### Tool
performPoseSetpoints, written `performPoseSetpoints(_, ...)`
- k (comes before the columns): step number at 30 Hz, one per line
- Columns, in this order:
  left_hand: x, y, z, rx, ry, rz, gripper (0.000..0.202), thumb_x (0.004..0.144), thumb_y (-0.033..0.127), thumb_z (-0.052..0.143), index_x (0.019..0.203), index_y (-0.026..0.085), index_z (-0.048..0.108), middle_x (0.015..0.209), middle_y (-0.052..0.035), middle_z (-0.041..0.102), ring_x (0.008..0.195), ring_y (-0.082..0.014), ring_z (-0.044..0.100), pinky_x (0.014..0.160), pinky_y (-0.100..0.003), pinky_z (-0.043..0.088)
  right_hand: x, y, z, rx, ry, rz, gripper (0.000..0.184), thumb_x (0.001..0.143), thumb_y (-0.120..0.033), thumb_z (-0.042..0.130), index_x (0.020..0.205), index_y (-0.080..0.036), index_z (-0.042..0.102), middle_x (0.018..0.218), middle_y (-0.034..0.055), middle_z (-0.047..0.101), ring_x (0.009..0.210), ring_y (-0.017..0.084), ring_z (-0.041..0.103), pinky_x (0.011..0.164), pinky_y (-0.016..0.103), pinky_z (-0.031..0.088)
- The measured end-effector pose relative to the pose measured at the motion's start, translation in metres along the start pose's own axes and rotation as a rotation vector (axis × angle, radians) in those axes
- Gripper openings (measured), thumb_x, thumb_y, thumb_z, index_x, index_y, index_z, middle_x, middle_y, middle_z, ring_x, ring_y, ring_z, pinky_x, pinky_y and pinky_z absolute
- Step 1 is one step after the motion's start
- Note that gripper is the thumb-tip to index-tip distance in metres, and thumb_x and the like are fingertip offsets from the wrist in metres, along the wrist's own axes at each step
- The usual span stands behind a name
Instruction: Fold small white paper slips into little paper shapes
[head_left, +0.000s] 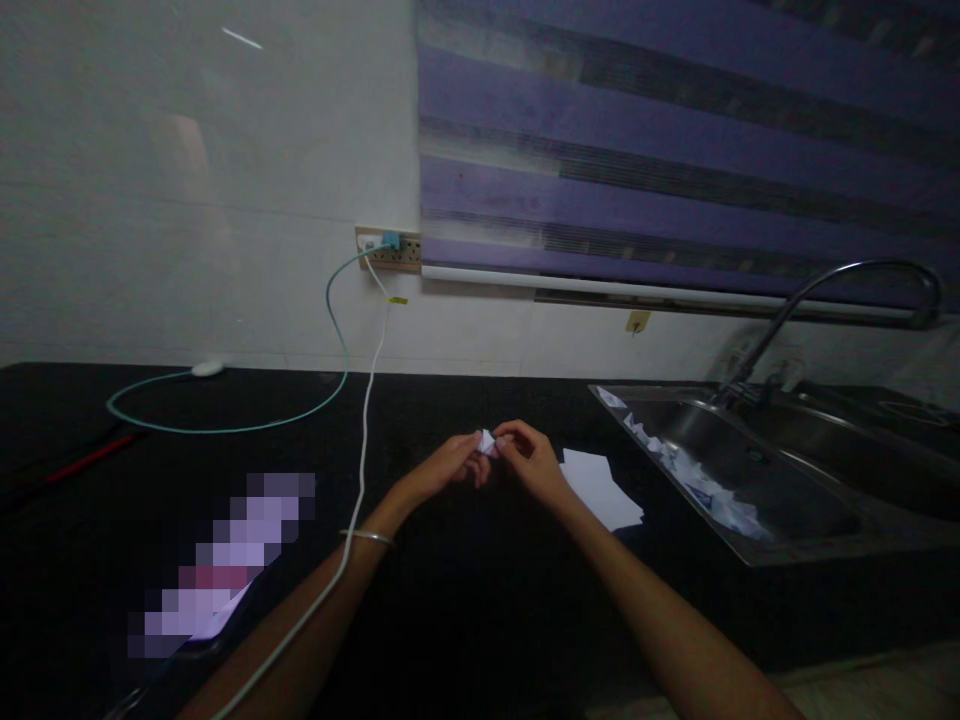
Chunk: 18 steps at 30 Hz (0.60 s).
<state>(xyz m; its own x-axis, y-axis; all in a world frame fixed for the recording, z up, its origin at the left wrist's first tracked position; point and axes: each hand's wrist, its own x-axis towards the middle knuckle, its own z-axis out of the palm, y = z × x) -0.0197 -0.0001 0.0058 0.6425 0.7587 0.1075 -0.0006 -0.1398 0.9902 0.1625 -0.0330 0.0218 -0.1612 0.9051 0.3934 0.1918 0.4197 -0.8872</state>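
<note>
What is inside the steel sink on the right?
In the steel sink, small white folded paper pieces lie along its near left side, from back corner to front. The drain shows at the bottom. Whatever lies under the papers is covered.

We reach both bare forearms forward from the lower edge of the view, and they converge toward the folded paper piece (pixel 487 441). Our left hand (pixel 450 466) sits just left of that piece, fingers curled and fingertips pinched on its left side; a thin bangle (pixel 367 537) rings the left wrist, nearer to us than the piece. Our right hand (pixel 529 457) sits just right of the piece, knuckles up, thumb and forefinger pinching its right side.
</note>
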Motion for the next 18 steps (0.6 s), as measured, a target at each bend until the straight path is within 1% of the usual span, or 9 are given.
performPoseSetpoints(3, -0.003, 0.005, 0.0, 0.026, 0.0, -0.019, 0.062, 0.091, 0.07, 0.031, 0.083, 0.014, 0.057, 0.059, -0.0026, 0.06, 0.047, -0.0093, 0.048, 0.047, -0.023, 0.023, 0.0, 0.001, 0.0, 0.011, -0.005, -0.004, 0.025, 0.084, -0.035, 0.063, 0.102, -0.018, 0.064, 0.077, 0.0003, 0.061, 0.065, 0.013, 0.055, 0.059, 0.024, 0.044)
performPoseSetpoints(5, -0.006, 0.01, 0.002, 0.07, 0.002, -0.006, 0.064, 0.091, 0.07, 0.029, 0.076, 0.014, 0.056, 0.055, -0.0018, 0.058, 0.046, -0.0091, 0.044, 0.047, -0.023, 0.023, 0.0, 0.002, 0.0, 0.032, -0.035, 0.007, 0.028, 0.083, -0.036, 0.064, 0.105, -0.018, 0.065, 0.079, 0.0006, 0.061, 0.064, 0.012, 0.056, 0.057, 0.024, 0.044)
performPoseSetpoints(9, -0.011, 0.017, 0.004, 0.146, -0.01, 0.013, 0.071, 0.092, 0.071, 0.022, 0.068, 0.015, 0.057, 0.049, -0.0002, 0.051, 0.046, -0.0096, 0.04, 0.049, -0.024, 0.025, 0.0, 0.005, 0.002, 0.115, -0.09, 0.071, 0.029, 0.082, -0.039, 0.065, 0.102, -0.018, 0.065, 0.077, 0.0006, 0.062, 0.058, 0.011, 0.054, 0.051, 0.023, 0.043)
performPoseSetpoints(11, -0.01, 0.016, 0.004, 0.154, -0.017, -0.005, 0.075, 0.092, 0.072, 0.017, 0.066, 0.015, 0.059, 0.049, -0.0007, 0.052, 0.047, -0.01, 0.04, 0.05, -0.025, 0.027, 0.0, 0.004, 0.003, 0.139, -0.085, 0.096, 0.028, 0.081, -0.038, 0.067, 0.099, -0.018, 0.065, 0.075, -0.0002, 0.062, 0.056, 0.01, 0.053, 0.05, 0.023, 0.043)
performPoseSetpoints(15, -0.006, 0.008, 0.001, 0.15, -0.032, -0.038, 0.08, 0.092, 0.072, 0.011, 0.064, 0.015, 0.06, 0.052, -0.0022, 0.056, 0.047, -0.0104, 0.04, 0.051, -0.025, 0.028, 0.0, 0.0, 0.004, 0.171, -0.095, 0.12, 0.025, 0.08, -0.036, 0.068, 0.095, -0.017, 0.064, 0.071, -0.0015, 0.061, 0.053, 0.009, 0.052, 0.05, 0.022, 0.042)
performPoseSetpoints(18, -0.006, 0.005, 0.0, 0.196, -0.034, -0.033, 0.085, 0.092, 0.071, 0.007, 0.056, 0.015, 0.059, 0.048, -0.0025, 0.053, 0.046, -0.0103, 0.038, 0.053, -0.026, 0.029, -0.001, -0.002, 0.004, 0.163, -0.117, 0.114, 0.024, 0.08, -0.035, 0.068, 0.095, -0.017, 0.064, 0.071, -0.0013, 0.062, 0.054, 0.009, 0.053, 0.05, 0.022, 0.043)
